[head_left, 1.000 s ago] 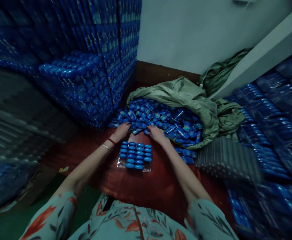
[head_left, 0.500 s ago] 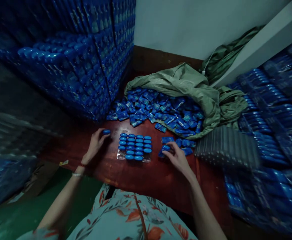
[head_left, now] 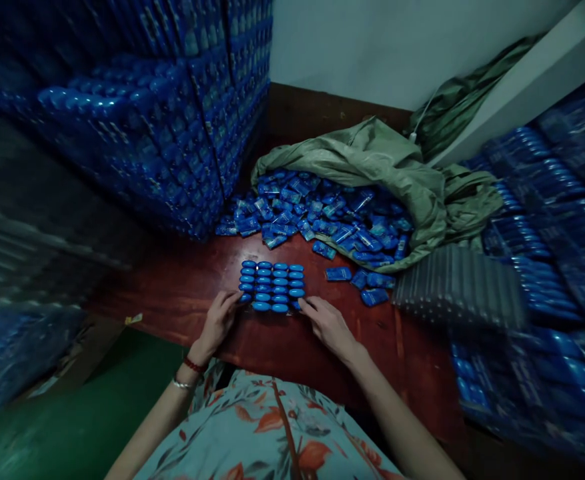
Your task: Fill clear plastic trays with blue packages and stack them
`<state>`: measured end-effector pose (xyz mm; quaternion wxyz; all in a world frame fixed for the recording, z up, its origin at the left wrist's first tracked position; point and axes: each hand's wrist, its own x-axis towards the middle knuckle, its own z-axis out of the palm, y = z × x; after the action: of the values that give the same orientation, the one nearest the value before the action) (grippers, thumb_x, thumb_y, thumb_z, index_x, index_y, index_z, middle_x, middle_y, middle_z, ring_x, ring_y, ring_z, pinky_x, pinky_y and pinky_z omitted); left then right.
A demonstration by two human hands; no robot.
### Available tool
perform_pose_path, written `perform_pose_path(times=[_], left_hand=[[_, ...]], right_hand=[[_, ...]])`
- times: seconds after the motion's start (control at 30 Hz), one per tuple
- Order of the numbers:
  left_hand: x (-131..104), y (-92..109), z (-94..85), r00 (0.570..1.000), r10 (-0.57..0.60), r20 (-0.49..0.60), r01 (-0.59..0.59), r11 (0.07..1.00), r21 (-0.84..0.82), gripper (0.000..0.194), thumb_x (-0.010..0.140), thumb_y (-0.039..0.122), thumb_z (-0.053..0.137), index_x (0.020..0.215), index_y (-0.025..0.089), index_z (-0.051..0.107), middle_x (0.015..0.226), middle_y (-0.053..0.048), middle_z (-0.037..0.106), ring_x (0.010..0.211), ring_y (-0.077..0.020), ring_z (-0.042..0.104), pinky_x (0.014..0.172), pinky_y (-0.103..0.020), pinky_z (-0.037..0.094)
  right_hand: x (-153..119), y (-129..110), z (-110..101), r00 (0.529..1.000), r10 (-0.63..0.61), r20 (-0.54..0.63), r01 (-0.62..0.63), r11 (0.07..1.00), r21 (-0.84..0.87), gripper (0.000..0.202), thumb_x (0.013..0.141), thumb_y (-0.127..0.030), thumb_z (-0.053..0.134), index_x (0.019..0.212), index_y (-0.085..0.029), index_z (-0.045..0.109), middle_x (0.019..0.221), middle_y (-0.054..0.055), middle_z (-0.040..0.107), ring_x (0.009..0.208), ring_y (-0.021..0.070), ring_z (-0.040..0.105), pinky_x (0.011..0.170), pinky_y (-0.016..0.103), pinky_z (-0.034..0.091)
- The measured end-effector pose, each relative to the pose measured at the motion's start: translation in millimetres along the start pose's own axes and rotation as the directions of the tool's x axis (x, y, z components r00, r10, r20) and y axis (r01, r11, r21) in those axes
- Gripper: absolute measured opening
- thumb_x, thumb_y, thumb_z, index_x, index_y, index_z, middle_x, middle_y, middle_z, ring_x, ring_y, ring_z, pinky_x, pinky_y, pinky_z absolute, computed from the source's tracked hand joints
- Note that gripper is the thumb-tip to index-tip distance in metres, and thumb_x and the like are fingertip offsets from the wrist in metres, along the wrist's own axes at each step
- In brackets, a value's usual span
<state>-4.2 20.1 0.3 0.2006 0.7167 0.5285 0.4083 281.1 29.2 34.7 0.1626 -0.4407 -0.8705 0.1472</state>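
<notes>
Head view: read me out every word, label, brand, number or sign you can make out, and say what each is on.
No text can be read for certain.
Heaped loose blue packs: printed marks, too small.
Rows of blue packs: no readable print.
Left stack: pale marks, blurred.
Right stack: pale marks, blurred.
Yellow-and-white scrap: too small.

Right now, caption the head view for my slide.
Left hand and right hand flank rows of blue packs on a reddish table; loose packs spill from a green sack beyond.
</notes>
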Motion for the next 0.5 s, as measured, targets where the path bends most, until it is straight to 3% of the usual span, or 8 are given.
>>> perform_pose_path(times=[0.1,0.23,0.33,0.5], left_hand=[[2,-7,-3.0,0.99,0.101,0.099,-0.107,0.993,0.051,0.037,0.087,0.01,0.037,0.118,0.02,0.055,0.092,-0.007,0.058,0.081,-0.0144,0.057,0.071,-0.026,0.05],[14,-4,-10.8,0.959,0.201,0.198,-0.215,0.975,0.052,0.041,0.087,0.008,0.034,0.122,0.022,0.052,0.091,-0.007,0.058,0.08,-0.0145,0.056,0.07,-0.026,0.049],[25,4,-19.7,0.921,0.224,0.319,-0.261,0.962,0.079,0.037,0.089,0.01,0.035,0.118,0.022,0.055,0.093,-0.008,0.058,0.082,-0.0159,0.055,0.073,-0.027,0.049],[43,16,-32.8,0.866,0.231,0.443,-0.297,0.951,0.085,0.032,0.09,0.012,0.036,0.112,0.023,0.056,0.098,-0.009,0.059,0.086,-0.0175,0.055,0.077,-0.029,0.049]], right_hand=[[14,-6,-18,0.982,-0.035,0.184,0.054,0.994,-0.098,0.046,0.081,-0.001,0.039,0.12,-0.02,0.054,0.099,0.01,0.06,0.09,0.0196,0.057,0.08,0.033,0.048],[30,-12,-30,0.947,-0.025,0.319,0.092,0.976,-0.199,0.037,0.087,-0.008,0.039,0.117,-0.022,0.055,0.095,0.008,0.061,0.081,0.0178,0.057,0.068,0.027,0.045],[30,-10,-29,0.942,-0.016,0.334,0.101,0.966,-0.238,0.037,0.088,-0.01,0.041,0.121,-0.023,0.054,0.094,0.007,0.062,0.076,0.0162,0.058,0.061,0.024,0.042],[14,-1,-13,0.973,-0.016,0.232,0.078,0.962,-0.261,0.046,0.087,-0.009,0.041,0.13,-0.022,0.05,0.084,0.006,0.062,0.07,0.0154,0.058,0.063,0.024,0.043]])
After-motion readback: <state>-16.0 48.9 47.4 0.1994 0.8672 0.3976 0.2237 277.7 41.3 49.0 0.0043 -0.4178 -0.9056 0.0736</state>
